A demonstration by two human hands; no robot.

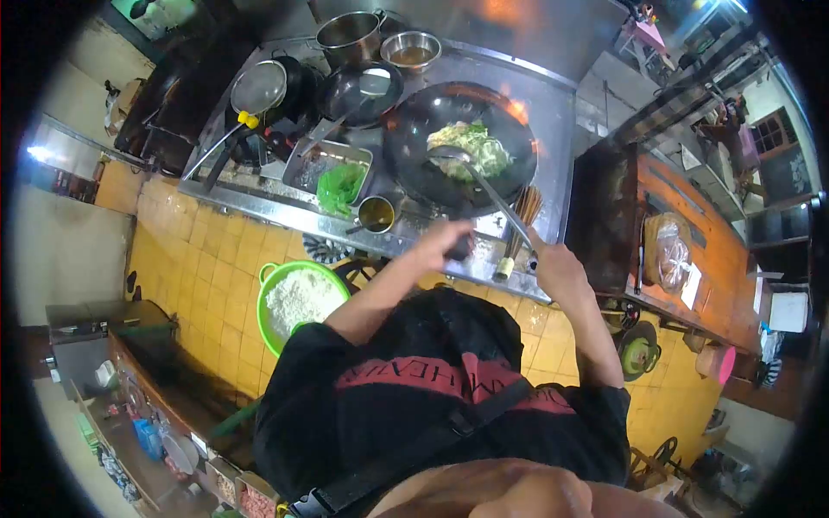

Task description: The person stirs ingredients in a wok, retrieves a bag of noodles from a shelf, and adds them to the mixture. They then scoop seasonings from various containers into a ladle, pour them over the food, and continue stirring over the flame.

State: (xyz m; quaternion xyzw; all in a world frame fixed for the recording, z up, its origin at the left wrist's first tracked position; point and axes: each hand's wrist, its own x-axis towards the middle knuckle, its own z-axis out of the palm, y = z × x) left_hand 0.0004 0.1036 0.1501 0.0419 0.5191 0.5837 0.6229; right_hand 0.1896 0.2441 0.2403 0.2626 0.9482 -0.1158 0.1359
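From here I see two hands apart. The right hand (563, 269) is clamped on a slim metal ladle (494, 196), its long axis pointing toward half past ten, rounded bowl among limp, pale-green shredded food (489, 154) in a smooth black wok (409, 160). Flame (518, 110) licks the wok's two-o'clock rim. Toward six, the left hand (442, 245) meets a dark, indistinct shape (461, 249); whether it grips, I can't tell.

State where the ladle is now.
In the head view, right of centre, the ladle slants from the right hand into the large wok, by the food.
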